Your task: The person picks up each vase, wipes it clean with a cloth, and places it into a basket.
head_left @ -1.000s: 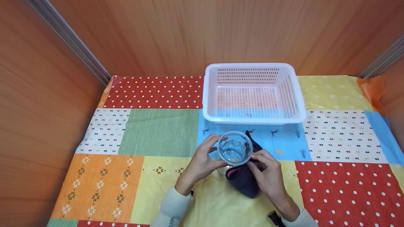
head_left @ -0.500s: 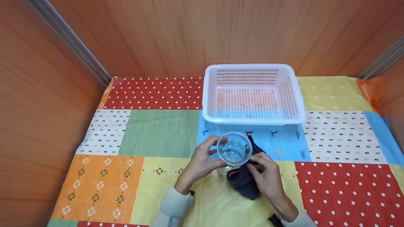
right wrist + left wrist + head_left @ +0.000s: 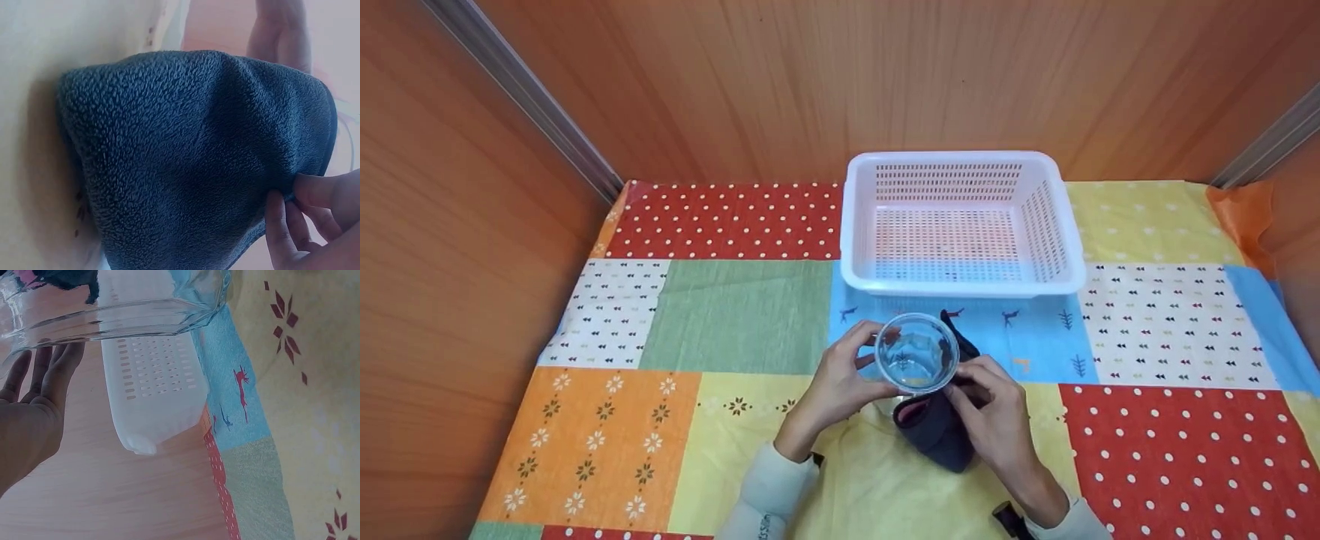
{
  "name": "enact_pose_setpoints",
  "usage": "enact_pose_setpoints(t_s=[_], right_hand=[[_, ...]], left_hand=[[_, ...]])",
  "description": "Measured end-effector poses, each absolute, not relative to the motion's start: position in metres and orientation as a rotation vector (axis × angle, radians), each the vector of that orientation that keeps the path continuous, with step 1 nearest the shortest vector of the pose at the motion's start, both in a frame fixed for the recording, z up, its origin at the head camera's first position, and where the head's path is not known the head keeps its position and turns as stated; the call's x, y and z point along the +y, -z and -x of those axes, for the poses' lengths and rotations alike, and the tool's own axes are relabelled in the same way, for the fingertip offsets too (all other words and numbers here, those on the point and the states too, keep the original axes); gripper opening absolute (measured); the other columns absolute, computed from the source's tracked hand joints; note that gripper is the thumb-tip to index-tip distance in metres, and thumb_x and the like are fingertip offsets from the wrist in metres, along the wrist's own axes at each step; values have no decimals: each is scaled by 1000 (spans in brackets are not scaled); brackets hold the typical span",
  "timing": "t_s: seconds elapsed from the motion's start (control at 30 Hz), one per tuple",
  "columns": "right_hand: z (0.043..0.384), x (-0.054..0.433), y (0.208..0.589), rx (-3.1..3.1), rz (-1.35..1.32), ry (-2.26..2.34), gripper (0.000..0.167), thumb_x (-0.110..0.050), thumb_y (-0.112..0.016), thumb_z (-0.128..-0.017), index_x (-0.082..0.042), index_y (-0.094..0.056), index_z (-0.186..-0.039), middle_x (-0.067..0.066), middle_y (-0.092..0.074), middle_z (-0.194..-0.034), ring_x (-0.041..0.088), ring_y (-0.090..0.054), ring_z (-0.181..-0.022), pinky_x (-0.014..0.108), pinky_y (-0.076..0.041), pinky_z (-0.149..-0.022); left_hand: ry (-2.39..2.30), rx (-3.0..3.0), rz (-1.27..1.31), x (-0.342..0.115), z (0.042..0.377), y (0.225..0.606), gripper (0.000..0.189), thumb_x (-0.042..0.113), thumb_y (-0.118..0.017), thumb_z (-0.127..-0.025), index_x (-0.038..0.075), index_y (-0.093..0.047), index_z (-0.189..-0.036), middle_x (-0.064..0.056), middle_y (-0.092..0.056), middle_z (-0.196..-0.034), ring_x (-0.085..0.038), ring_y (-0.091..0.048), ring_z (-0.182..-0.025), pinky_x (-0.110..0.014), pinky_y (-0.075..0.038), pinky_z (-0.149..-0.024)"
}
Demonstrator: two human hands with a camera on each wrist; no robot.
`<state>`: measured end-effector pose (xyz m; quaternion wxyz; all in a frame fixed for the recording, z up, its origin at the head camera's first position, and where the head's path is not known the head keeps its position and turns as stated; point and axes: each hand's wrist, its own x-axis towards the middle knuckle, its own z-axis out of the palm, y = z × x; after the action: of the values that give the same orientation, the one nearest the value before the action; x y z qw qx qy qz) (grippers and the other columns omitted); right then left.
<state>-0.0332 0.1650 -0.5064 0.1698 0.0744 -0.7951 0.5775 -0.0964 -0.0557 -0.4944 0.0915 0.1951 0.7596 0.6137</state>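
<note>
A clear glass jar [image 3: 916, 360] is tipped with its round mouth facing up toward the head camera. My left hand [image 3: 840, 379] grips it from the left, thumb near the rim and fingers round the far side. At the jar's right edge, my right hand [image 3: 996, 409] pinches a dark grey fleecy cloth [image 3: 941, 439]. The cloth wraps the jar's lower right side, with a pinkish inner face showing at a fold. In the right wrist view, the cloth's fuzzy side [image 3: 185, 140] fills the middle and hides most of the jar. Fingertips [image 3: 275, 216] pinch its edge.
Behind the hands stands a white perforated plastic basket [image 3: 960, 289]. A patchwork tablecloth [image 3: 750, 315] covers the table. Wood-grain panels [image 3: 780, 90] rise at the back and both sides.
The cloth shifted slightly right and down along the jar, then back up to the left, with my right hand. My left hand and the jar have barely moved.
</note>
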Motion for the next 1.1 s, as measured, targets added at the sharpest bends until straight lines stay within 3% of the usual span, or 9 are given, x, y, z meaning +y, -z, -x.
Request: enact_pose_setpoints(t_s=[0.3,0.57,0.73,0.9,1.1], right_hand=[[34,169,514,-2340,-182,-1611,24,17,-78,-85,0,-77,-102,8,-69,-99,4,-69,-94,16,-61,-78],[36,174,512,-2402,-40,-1772,30,15,-78,-86,6,-74,-114,15,-72,-106,11,-72,-94,19,-62,-79],[37,174,506,-2391,46,-1885,31,14,-78,-86,7,-73,-115,18,-72,-106,9,-71,-93,19,-61,-79],[36,171,495,-2354,43,-1922,32,14,-77,-87,6,-73,-118,18,-71,-109,11,-71,-94,21,-62,-81],[36,170,489,-2337,26,-1906,34,15,-77,-87,6,-73,-119,18,-70,-109,9,-71,-93,21,-62,-83]], left_hand=[[-1813,2267,-569,-54,96,493,65,13,-95,-78,8,-64,-135,-15,-64,-134,-31,-61,-120,-53,-56,-105],[-1797,2306,-574,-54,94,493,66,13,-96,-76,9,-66,-134,-7,-65,-132,-29,-61,-119,-41,-58,-104],[-1788,2304,-568,-54,95,493,65,15,-96,-77,9,-65,-135,-9,-65,-133,-26,-60,-118,-44,-58,-104],[-1791,2290,-568,-55,95,493,64,13,-95,-79,6,-65,-135,-12,-64,-133,-30,-60,-120,-47,-57,-105],[-1777,2298,-575,-55,96,492,64,14,-94,-80,6,-64,-136,-7,-64,-132,-31,-61,-122,-42,-58,-104]])
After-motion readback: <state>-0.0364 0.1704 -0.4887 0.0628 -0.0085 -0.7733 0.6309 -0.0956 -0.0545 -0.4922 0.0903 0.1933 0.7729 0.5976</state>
